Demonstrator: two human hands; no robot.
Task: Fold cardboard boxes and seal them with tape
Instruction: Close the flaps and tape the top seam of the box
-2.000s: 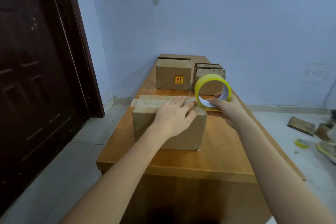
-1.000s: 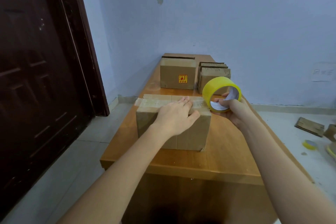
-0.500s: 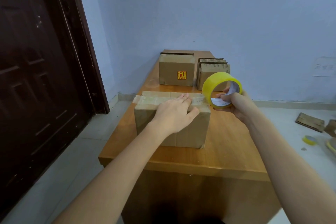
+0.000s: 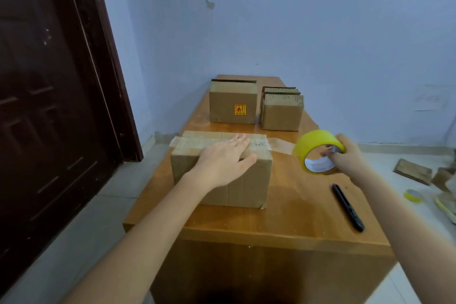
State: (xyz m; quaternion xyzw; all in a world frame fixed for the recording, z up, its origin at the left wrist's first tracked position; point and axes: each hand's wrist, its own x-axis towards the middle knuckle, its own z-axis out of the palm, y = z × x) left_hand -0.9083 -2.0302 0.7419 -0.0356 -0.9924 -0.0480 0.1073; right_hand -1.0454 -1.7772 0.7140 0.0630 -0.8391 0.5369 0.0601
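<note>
Cardboard box [image 4: 219,175] at table [image 4: 291,215] centre, head view: closed, clear tape strip [image 4: 281,143] laid across top seam and stretched past right edge to yellow tape roll [image 4: 318,152]. Left hand [image 4: 223,158] flat, fingers straight, pressing tape onto lid. Right hand [image 4: 350,158] curled through roll core, gripping it just beside box. Judged step: sealing top seam. Next: fold strip down right side, then sever, perhaps using black cutter [image 4: 348,207] near right forearm. 2 more boxes [image 4: 233,102] at far end.
</note>
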